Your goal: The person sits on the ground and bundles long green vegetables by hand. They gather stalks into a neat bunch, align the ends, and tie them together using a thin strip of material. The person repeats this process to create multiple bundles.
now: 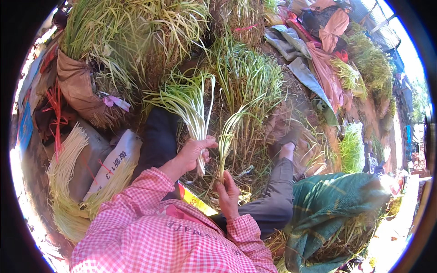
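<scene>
My left hand [191, 153] is closed around a thick bunch of leafy stalks [194, 119], white at the lower stems and green at the drooping tips. They resemble garlic chives. Just to the right and lower, my right hand [228, 194] pinches a thinner, yellower bunch [224, 143] by its base between thumb and fingers. The two bunches are apart. Beyond them, between my legs, stands a dense heap of uncleaned green stalks [245, 78] with brown, straw-like lower parts.
Finished-looking pale bundles [65, 181] lie at the left beside a white printed sack [111, 160]. Red ties [57, 116] hang above them. A larger heap of greens [136, 37] fills the far left. At right are a green cloth [334, 201] over stalks and an upright green bundle [352, 148].
</scene>
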`<state>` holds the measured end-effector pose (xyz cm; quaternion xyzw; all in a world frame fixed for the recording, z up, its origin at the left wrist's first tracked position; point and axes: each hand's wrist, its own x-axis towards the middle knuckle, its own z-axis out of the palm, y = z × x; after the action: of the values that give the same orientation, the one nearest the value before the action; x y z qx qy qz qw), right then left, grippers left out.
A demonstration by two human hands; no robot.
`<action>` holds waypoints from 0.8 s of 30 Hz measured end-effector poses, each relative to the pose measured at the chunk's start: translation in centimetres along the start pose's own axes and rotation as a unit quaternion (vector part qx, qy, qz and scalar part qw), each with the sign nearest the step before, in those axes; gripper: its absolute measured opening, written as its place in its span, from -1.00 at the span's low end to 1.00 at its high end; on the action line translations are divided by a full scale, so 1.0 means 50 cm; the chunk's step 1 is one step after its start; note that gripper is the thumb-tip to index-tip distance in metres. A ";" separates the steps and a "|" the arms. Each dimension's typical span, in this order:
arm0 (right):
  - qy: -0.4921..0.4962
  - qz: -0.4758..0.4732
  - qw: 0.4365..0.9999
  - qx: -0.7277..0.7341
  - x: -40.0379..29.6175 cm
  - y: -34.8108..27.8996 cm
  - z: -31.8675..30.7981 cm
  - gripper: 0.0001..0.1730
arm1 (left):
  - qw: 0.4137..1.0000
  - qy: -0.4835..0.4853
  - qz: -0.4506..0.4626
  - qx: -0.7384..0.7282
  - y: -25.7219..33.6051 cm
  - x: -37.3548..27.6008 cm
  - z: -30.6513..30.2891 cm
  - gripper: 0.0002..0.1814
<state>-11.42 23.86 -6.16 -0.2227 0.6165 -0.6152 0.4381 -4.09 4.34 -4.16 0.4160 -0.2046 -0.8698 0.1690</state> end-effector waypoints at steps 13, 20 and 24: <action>-0.075 0.045 0.994 -0.071 -0.001 0.015 -0.004 -0.47 | 0.998 -0.021 -0.038 0.037 -0.045 0.009 -0.013 -0.83; -0.141 0.017 0.963 -0.229 0.023 -0.036 -0.002 -0.53 | 0.998 -0.003 -0.040 0.044 -0.048 0.002 -0.018 -0.78; 0.053 -0.084 0.971 -0.218 0.102 -0.051 0.003 -0.58 | 0.994 0.010 0.023 0.109 -0.053 -0.006 -0.009 -0.81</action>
<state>-14.61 19.24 -5.07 -0.3310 0.7370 -0.5115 0.2926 -3.90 6.66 -5.54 0.4354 -0.3062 -0.8341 0.1449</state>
